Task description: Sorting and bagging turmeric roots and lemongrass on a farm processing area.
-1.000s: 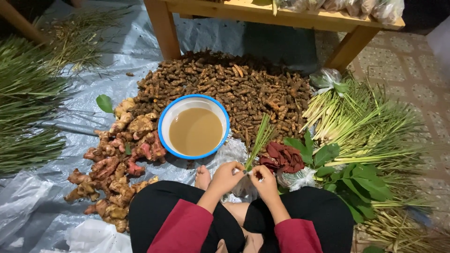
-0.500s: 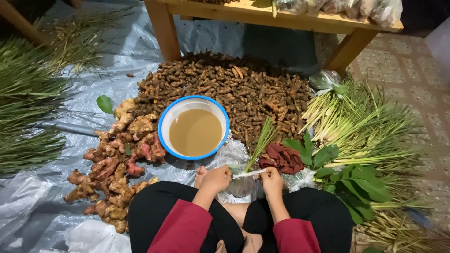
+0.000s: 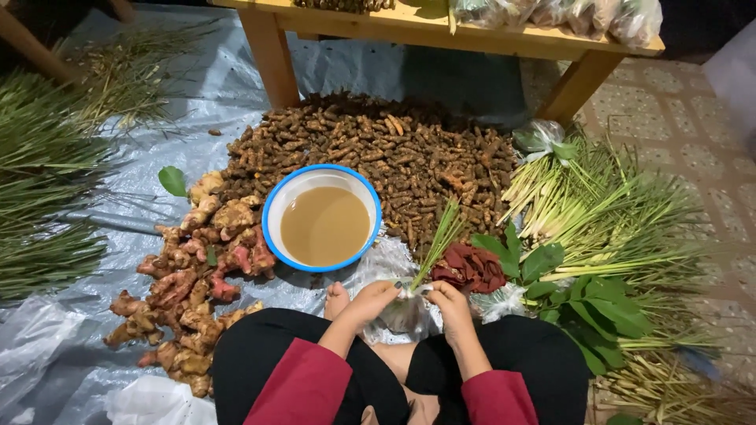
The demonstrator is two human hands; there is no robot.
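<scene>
Position: person seated on the floor, lower centre of the frame, black trousers, red sleeves.
Left hand (image 3: 370, 301): lower centre, fingers curled closed on the left side of a small clear plastic bag (image 3: 405, 313).
Right hand (image 3: 450, 303): just right of the left hand, fingers closed on the bag's right side.
Bag contents: a thin bundle of green stalks (image 3: 438, 240) stands up out of it, tilted to the upper right.
Bowl (image 3: 272, 212): white with blue rim, centre of the frame, holds murky brown liquid.
Turmeric roots (image 3: 409, 153): large brown heap, upper centre, behind the bowl.
Ginger pile (image 3: 185, 275): left of the bowl, running to the lower left.
Dark red pieces (image 3: 471, 267): just right of the hands.
Lemongrass and leaves (image 3: 606, 228): right side of the frame.
Ground cover: grey plastic sheet (image 3: 94, 236).
Worktop (image 3: 441, 31): wooden, top edge.
</scene>
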